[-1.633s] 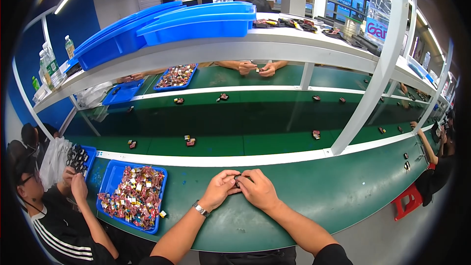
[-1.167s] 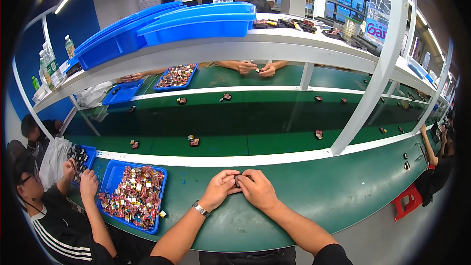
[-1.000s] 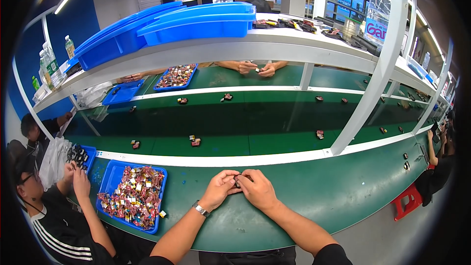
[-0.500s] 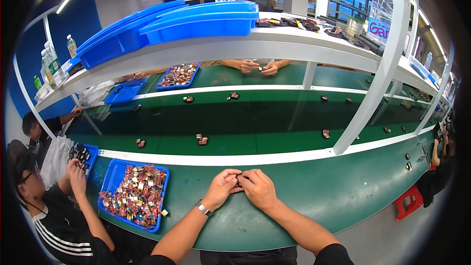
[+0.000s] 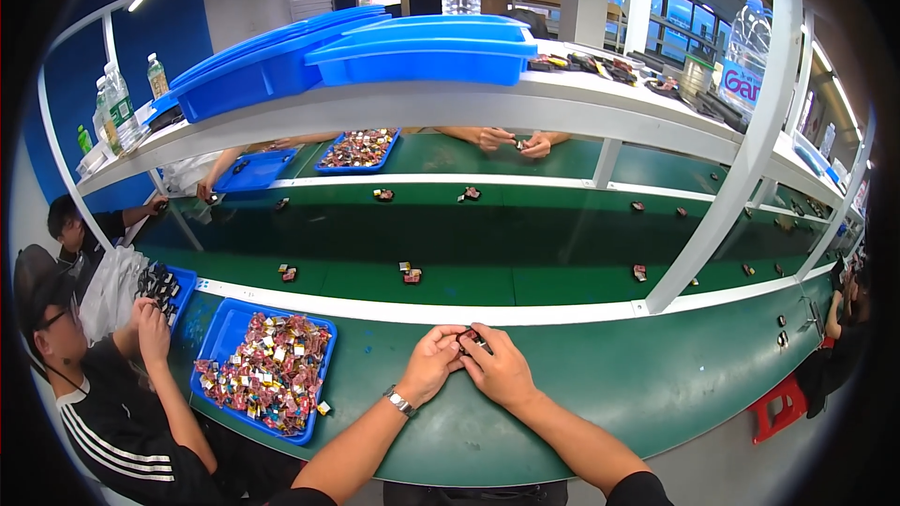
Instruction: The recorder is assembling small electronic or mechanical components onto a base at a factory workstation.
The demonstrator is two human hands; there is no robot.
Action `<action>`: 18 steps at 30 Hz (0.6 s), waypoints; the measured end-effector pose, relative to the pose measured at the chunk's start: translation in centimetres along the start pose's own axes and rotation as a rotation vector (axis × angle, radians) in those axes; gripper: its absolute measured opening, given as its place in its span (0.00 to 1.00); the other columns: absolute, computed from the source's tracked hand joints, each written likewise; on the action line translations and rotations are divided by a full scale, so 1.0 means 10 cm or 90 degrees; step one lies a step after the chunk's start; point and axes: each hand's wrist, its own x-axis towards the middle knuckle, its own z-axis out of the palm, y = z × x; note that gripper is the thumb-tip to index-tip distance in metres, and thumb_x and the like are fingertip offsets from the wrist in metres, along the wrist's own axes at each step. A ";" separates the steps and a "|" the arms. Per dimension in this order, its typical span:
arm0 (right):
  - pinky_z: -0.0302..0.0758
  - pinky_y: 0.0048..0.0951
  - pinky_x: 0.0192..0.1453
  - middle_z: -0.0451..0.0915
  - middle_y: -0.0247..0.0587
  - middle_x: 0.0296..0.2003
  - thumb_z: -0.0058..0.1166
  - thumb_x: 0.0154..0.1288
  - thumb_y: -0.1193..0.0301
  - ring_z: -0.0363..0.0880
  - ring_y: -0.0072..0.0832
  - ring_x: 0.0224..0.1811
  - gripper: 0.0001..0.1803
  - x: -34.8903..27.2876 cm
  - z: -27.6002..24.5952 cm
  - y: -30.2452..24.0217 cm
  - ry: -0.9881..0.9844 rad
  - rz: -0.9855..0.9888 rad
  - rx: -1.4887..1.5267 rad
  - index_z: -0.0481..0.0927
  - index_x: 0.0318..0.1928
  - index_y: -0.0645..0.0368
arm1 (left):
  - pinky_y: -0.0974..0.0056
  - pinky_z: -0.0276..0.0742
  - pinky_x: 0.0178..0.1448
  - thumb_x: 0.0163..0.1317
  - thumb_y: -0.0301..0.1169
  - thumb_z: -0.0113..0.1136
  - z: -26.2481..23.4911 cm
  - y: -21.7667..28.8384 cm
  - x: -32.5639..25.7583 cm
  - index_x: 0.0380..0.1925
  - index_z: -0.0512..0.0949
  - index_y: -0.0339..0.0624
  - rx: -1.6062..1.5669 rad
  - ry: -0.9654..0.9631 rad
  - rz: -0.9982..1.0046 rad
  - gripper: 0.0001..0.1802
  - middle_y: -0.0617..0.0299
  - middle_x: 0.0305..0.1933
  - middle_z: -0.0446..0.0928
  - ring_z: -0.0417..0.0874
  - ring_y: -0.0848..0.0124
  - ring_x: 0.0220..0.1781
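Above the green worktop, my left hand (image 5: 429, 363) and my right hand (image 5: 501, 367) meet at the fingertips around a small dark part (image 5: 475, 341). A reddish patch shows on it, but my fingers cover most of it and its exact kind cannot be made out. Both hands are closed on it; a metal-banded watch (image 5: 400, 401) sits on my left wrist. To the left of my left forearm lies a blue tray (image 5: 221, 333), heaped with small reddish pieces (image 5: 267, 370) that have white and yellow bits.
Beyond a white rail (image 5: 525, 313), a dark green belt (image 5: 562, 253) carries scattered small parts. A white post (image 5: 717, 169) rises at right, supporting a shelf with blue bins (image 5: 422, 61). At left a co-worker (image 5: 112, 412) handles black parts; other people's hands work across the belt.
The whole view has shifted slightly, so most things appear farther right and lower. My fingers have moved on the dark part, showing more of it. A co-worker's arm now reaches toward the belt at far left.
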 end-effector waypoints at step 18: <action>0.67 0.47 0.60 0.76 0.53 0.50 0.64 0.54 0.70 0.71 0.49 0.55 0.27 0.62 0.49 0.92 0.157 0.244 -0.246 0.74 0.55 0.63 | 0.70 0.80 0.41 0.66 0.20 0.53 -0.06 0.03 0.02 0.44 0.76 0.31 0.187 0.229 0.168 0.08 0.56 0.45 0.81 0.84 0.72 0.40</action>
